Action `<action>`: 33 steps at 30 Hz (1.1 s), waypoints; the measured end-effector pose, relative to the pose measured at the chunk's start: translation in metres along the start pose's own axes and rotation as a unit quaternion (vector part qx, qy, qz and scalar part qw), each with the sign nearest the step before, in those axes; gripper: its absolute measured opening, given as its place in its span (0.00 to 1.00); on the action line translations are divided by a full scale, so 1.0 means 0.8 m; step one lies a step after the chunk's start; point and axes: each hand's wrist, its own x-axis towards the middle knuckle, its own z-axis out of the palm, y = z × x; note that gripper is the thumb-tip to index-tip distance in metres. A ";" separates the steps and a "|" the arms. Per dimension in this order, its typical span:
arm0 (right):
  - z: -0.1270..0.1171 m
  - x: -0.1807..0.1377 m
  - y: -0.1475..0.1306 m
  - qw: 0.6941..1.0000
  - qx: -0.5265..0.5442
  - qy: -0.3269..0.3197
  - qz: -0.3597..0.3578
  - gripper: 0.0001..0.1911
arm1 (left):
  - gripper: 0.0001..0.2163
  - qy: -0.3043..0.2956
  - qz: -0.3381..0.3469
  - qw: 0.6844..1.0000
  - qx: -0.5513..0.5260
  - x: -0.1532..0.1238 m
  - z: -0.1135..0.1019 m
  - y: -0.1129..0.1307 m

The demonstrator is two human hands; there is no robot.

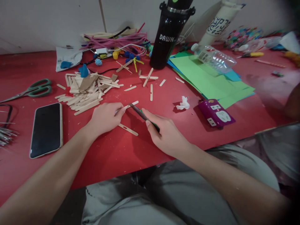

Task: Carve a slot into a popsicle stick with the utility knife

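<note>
My left hand (105, 116) is closed on a wooden craft stick (134, 103), whose far end sticks out past the fingertips. In my right hand (167, 132) is a dark utility knife (142, 114), with the blade against that stick. A second craft stick (129, 129), with a slot in it, lies on the red table just below my left hand. Beyond the hands are another notched stick (151, 92) and two sticks crossed in an X (148, 77). A heap of craft sticks (85, 93) spreads to the left.
Scissors (38, 88) and a phone (47, 129) lie on the left. At the back stands a black tumbler (167, 37). Green paper sheets (208, 75) carry a plastic bottle (215, 59). A purple box (215, 113) and crumpled tissue (183, 103) are on the right.
</note>
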 end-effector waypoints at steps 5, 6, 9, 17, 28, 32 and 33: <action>0.001 -0.004 0.002 1.000 -0.003 0.000 0.003 0.25 | 0.15 0.000 0.001 1.000 0.001 0.000 0.001 -0.002; 0.001 -0.005 0.002 1.000 -0.004 0.002 0.004 0.25 | 0.15 0.001 0.003 1.000 0.000 0.000 0.001 -0.002; 0.001 -0.007 0.003 1.000 0.001 0.018 -0.003 0.24 | 0.14 0.003 0.007 1.000 0.000 0.001 0.001 -0.001; 0.000 -0.003 0.000 1.000 -0.001 0.014 0.006 0.25 | 0.15 0.000 0.003 1.000 0.000 0.000 0.000 0.001; -0.001 -0.004 -0.001 1.000 -0.013 -0.001 0.003 0.25 | 0.16 0.003 0.008 1.000 -0.001 -0.001 -0.002 0.000; -0.002 -0.004 -0.001 1.000 -0.013 0.000 0.008 0.25 | 0.16 0.004 0.012 1.000 0.003 -0.001 -0.001 -0.001; -0.002 -0.004 -0.001 1.000 -0.012 0.001 0.007 0.24 | 0.16 0.004 0.012 1.000 0.004 -0.001 -0.001 -0.001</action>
